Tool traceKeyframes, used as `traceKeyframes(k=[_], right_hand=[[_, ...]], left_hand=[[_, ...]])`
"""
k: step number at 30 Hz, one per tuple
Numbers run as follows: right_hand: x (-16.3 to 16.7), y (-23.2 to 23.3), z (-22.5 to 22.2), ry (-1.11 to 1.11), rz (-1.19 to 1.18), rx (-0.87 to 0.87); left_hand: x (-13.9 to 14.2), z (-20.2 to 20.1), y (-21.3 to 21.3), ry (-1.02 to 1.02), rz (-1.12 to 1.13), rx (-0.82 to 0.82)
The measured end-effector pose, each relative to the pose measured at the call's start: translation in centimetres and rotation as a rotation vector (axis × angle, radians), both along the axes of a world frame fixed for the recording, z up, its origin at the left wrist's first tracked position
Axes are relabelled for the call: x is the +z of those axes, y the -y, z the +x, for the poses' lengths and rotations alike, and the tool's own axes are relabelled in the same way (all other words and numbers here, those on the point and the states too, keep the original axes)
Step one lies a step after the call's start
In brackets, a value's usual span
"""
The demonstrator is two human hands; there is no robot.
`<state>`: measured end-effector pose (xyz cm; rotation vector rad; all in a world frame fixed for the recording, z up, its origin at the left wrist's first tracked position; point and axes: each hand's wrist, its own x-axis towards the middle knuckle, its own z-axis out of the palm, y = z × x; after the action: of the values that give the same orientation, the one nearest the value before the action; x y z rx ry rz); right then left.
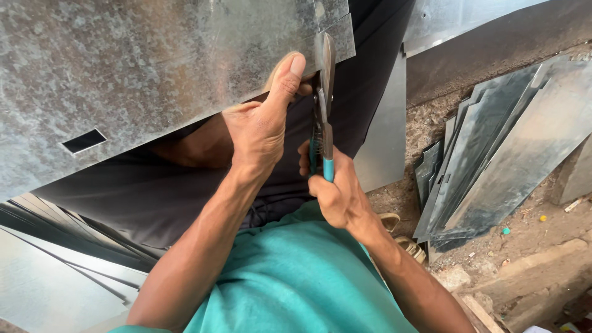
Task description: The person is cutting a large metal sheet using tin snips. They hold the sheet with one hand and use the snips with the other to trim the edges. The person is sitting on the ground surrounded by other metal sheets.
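Dirt floor (524,240), stacked metal offcuts (493,160)
Left hand (259,132) pinches galvanized sheet (135,68); right hand (339,191) closed around tin snips (324,111)

This is a rough sheet-metal workshop, partly open to the ground. A large galvanised steel sheet (142,68) with a small rectangular slot fills the upper left, and tin snips (324,111) with teal handles bite into its edge. Cut metal panels (505,154) lean stacked at the right on a bare dirt floor (530,237) littered with scraps, and more flat sheets (49,277) lie at the lower left.
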<state>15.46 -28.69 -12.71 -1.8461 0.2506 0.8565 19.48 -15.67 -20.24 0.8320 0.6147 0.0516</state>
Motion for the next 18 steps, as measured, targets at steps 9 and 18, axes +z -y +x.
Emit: traceKeyframes(k=[9, 18], right_hand=[[-0.3, 1.6, 0.9, 0.411, -0.389, 0.290], [-3.3, 6.4, -1.7, 0.329, -0.274, 0.123]], left_hand=[[4.9, 1.1, -2.2, -0.007, 0.047, 0.143], [5.2, 2.4, -1.1, 0.037, -0.144, 0.134]])
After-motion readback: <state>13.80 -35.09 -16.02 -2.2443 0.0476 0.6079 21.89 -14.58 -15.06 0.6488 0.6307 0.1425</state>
